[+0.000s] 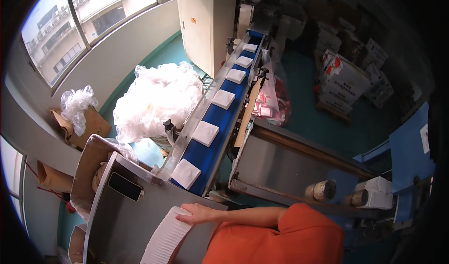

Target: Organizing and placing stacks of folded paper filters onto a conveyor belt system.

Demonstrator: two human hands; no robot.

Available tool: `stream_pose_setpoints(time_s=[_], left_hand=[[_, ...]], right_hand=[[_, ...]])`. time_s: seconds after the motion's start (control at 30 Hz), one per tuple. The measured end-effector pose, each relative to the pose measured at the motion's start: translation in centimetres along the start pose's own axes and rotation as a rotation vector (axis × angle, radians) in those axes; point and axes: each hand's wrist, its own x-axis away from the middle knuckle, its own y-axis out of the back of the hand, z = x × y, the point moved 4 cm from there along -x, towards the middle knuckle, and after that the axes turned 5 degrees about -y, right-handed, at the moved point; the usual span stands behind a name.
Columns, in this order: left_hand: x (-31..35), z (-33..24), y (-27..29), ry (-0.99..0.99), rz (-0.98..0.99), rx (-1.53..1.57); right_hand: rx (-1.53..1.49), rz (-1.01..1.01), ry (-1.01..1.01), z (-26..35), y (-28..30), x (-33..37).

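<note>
Overhead, a long blue conveyor belt (220, 138) runs from the far end of the room toward the person, carrying six white napkin stacks (206, 133) spaced apart in a line. Beside it on the left lies a big heap of crumpled clear plastic bags (156, 100), and a smaller bunch of clear plastic (77, 103) fills an open cardboard box (91, 126) by the wall. To the right of the belt stands a steel trough (280, 163), with two rolls (322, 190) lying just past its near edge. At the belt's near end is a steel table (121, 222), and on it lies a long curved row of white napkins (166, 238). Only one hand (199, 213) shows, its arm reaching leftward from an orange sleeve (299, 233); which hand it is cannot be told. It lies flat and fairly open, fingers (184, 218) pressed on the top end of the row, not closed around it.
</note>
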Motion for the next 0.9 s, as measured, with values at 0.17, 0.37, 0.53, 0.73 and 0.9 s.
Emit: stream_pose_setpoints(time_s=[0.17,0.37,0.53,0.73,0.9], left_hand=[[0.1,-1.2,0.9,0.088,0.053,0.037],[0.1,-0.8,0.7,0.121,0.078,0.071],[0.3,-1.5,0.2,0.090,0.126,0.094],[0.2,-0.6,-0.2,0.117,0.108,0.194],[0.4,-0.6,-0.4,0.126,0.109,0.212]], right_hand=[[-0.544,0.300,-0.231,-4.1,-0.4,-1.0],[-0.808,-0.082,-0.212,-5.9,2.2,-2.4],[0.009,-0.013,0.006,0.4,-0.1,-0.4],[-0.566,0.291,-0.284,-4.9,0.0,-1.2],[-0.814,-0.071,-0.243,-6.4,2.2,-2.4]])
